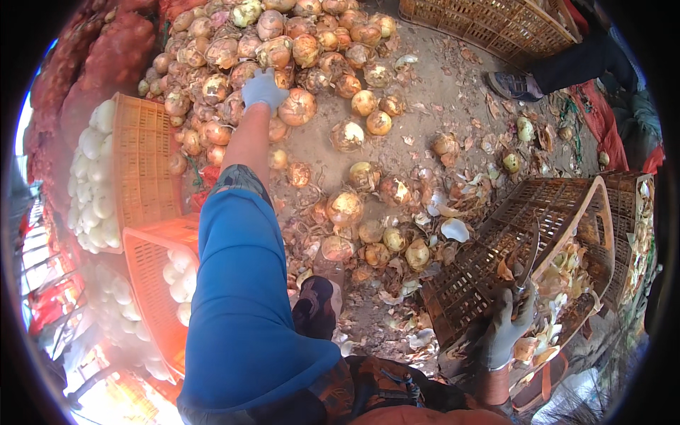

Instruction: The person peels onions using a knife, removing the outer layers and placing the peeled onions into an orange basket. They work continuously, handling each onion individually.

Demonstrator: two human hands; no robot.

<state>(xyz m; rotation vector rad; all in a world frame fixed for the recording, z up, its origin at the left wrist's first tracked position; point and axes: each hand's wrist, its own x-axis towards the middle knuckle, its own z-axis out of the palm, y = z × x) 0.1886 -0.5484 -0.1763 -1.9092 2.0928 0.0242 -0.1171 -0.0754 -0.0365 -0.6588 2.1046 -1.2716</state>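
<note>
My left hand [264,90], in a grey glove, reaches into a heap of unpeeled onions [220,52] on the ground. Its fingers rest over onions at the near side of the heap, beside a large brown onion [297,107]. The fingertips are partly hidden, so I cannot make out whether they grip one. Low on the right, my right hand [507,329], also gloved, holds a bladed metal tool [531,257] that points up and away. This hand is beside a tilted brown plastic crate [489,255] with onion skins [571,276] in it.
Peeled white onions [95,180] fill an orange crate [146,154] on the left; another orange crate [154,265] holds more. Red mesh sacks [106,64] stand behind. Loose onions [345,207] and skins litter the ground. Another person's shoe [512,86] is near a far crate [489,26].
</note>
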